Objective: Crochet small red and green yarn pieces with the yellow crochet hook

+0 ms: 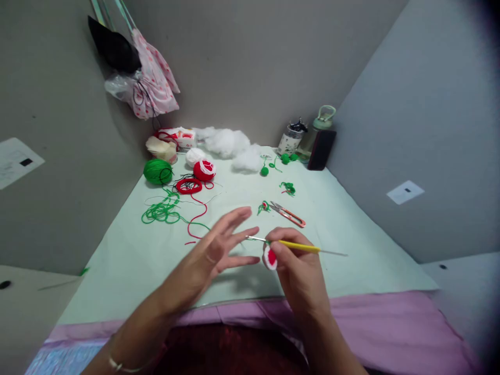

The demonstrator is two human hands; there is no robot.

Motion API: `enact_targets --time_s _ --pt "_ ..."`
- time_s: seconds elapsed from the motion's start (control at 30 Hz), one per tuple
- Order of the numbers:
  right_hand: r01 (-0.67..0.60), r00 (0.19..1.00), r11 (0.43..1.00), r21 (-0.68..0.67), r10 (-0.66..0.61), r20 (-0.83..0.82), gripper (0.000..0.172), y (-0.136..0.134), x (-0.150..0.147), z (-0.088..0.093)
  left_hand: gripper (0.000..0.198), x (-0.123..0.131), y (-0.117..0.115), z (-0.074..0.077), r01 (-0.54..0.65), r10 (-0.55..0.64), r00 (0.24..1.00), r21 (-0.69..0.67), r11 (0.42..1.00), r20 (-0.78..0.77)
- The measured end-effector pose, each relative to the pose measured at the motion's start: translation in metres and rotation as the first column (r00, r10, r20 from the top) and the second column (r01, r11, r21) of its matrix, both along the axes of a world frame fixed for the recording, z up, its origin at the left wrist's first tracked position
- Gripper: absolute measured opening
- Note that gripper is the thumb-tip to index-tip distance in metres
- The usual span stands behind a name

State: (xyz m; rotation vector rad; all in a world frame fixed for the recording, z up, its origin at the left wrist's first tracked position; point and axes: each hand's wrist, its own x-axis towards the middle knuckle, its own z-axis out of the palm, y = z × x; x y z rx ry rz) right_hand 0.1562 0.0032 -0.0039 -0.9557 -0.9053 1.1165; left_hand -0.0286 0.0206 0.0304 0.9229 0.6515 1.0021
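Note:
My right hand [299,268] is closed on a yellow-handled crochet hook [300,246] and also pinches a small red and white crocheted piece [269,257] under the hook. The hook's metal tip points left toward my left hand [219,250]. My left hand hovers over the pale green table cover [128,260] with its fingers stretched out and apart, holding nothing. A wrist bracelet shows on my left arm.
Orange-handled snips [289,214] lie just beyond my hands. Farther left are loose green yarn [162,211], a green yarn ball [158,171], a red and white ball [204,170] and red yarn. White stuffing [230,143], a cup [291,138] and a bottle [321,136] stand at the back.

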Motion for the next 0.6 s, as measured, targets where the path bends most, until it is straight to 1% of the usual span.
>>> enact_targets --time_s 0.03,0.07,0.1,0.13,0.17,0.2,0.23,0.27,0.3,0.33,0.37,0.4,0.43,0.5,0.57,0.6 --pt "-0.015 1.000 0.999 0.040 0.014 0.026 0.017 -0.004 -0.004 0.001 0.075 0.011 -0.002 -0.001 -0.016 0.018 0.997 -0.034 0.999 0.071" --pt "-0.038 0.998 0.996 0.082 0.034 0.047 0.013 -0.007 -0.006 0.001 0.074 0.020 -0.001 -0.001 -0.040 0.045 0.990 -0.035 0.999 0.135" --pt "-0.059 0.997 0.991 0.121 0.052 0.062 0.010 -0.010 -0.008 0.001 0.069 0.025 0.001 -0.001 -0.073 0.079 0.977 -0.034 0.997 0.197" --pt "-0.066 0.996 0.986 0.153 0.056 0.070 0.007 -0.012 -0.009 0.001 0.062 0.027 0.004 -0.001 -0.134 0.138 0.962 -0.034 0.990 0.234" --pt "-0.056 0.996 0.982 0.178 0.043 0.076 0.006 -0.013 -0.009 0.001 0.061 0.027 0.007 -0.001 -0.200 0.196 0.951 -0.006 0.980 0.238" --pt "-0.026 0.997 0.980 0.199 0.010 0.080 0.005 -0.014 -0.008 0.000 0.066 0.025 0.010 -0.002 -0.257 0.240 0.950 0.061 0.965 0.202" --pt "0.013 0.996 0.976 0.216 -0.032 0.086 0.004 -0.014 -0.007 -0.001 0.072 0.022 0.012 -0.004 -0.292 0.273 0.954 0.173 0.941 0.127" --pt "0.053 0.992 0.971 0.233 -0.077 0.096 0.006 -0.014 -0.007 -0.001 0.073 0.019 0.012 -0.006 -0.283 0.293 0.956 0.318 0.905 0.019" --pt "0.091 0.986 0.964 0.251 -0.122 0.112 0.009 -0.013 -0.006 -0.002 0.067 0.016 0.012 -0.009 -0.221 0.297 0.949 0.448 0.866 -0.108" --pt "0.118 0.978 0.955 0.271 -0.160 0.137 0.012 -0.013 -0.006 -0.003 0.053 0.015 0.010 -0.012 -0.147 0.301 0.928 0.528 0.837 -0.219" --pt "0.134 0.967 0.946 0.294 -0.190 0.171 0.014 -0.013 -0.006 -0.004 0.036 0.014 0.007 -0.015 -0.086 0.292 0.909 0.549 0.831 -0.299" --pt "0.140 0.954 0.938 0.316 -0.213 0.209 0.017 -0.013 -0.006 -0.004 0.024 0.015 0.004 -0.018 -0.057 0.269 0.898 0.517 0.854 -0.347" --pt "0.138 0.942 0.932 0.336 -0.228 0.247 0.018 -0.012 -0.007 -0.005 0.026 0.016 0.000 -0.021 -0.058 0.237 0.903 0.445 0.894 -0.358" --pt "0.128 0.921 0.925 0.357 -0.244 0.303 0.018 -0.012 -0.009 -0.005 0.032 0.021 -0.005 -0.026 -0.095 0.166 0.939 0.238 0.967 -0.301" --pt "0.111 0.914 0.931 0.347 -0.233 0.332 0.016 -0.011 -0.010 -0.005 0.034 0.025 -0.009 -0.031 -0.119 0.128 0.971 0.056 0.991 -0.204" --pt "0.101 0.913 0.938 0.331 -0.219 0.345 0.014 -0.010 -0.010 -0.006 0.037 0.026 -0.009 -0.032 -0.125 0.123 0.979 -0.001 0.992 -0.162"
